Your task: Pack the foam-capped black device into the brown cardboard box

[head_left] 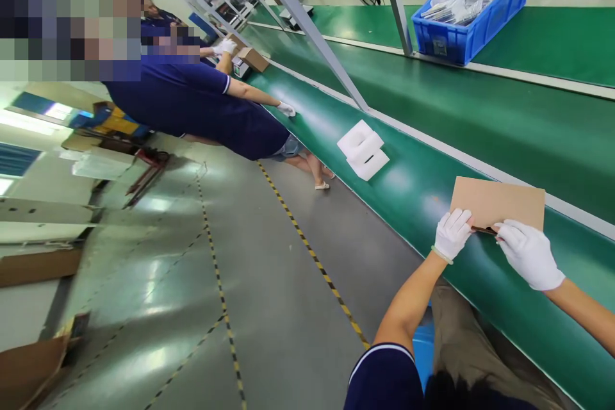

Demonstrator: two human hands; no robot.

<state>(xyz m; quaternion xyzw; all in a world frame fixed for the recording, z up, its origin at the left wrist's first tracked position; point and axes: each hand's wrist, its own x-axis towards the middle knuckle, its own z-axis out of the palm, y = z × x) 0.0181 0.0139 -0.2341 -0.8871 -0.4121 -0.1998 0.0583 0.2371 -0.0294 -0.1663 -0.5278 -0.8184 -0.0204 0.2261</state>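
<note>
A flat brown cardboard box (502, 205) rests on the green conveyor belt in front of me. My left hand (453, 234), in a white glove, is closed on the box's near left corner. With fingers bent at the middle of the near edge, my right hand (526, 253), also gloved in white, grips the box there. A small dark gap shows at that edge between the two hands. Farther left along the belt lies a pair of white foam inserts (364, 148), apart from both hands.
A co-worker in a navy shirt (202, 93) leans at the belt, one gloved hand on it. Behind stands a blue crate (444, 41) of bagged items. Slanting grey posts (312, 32) carry a shelf overhead. An open carton (254, 59) sits at the belt's far end.
</note>
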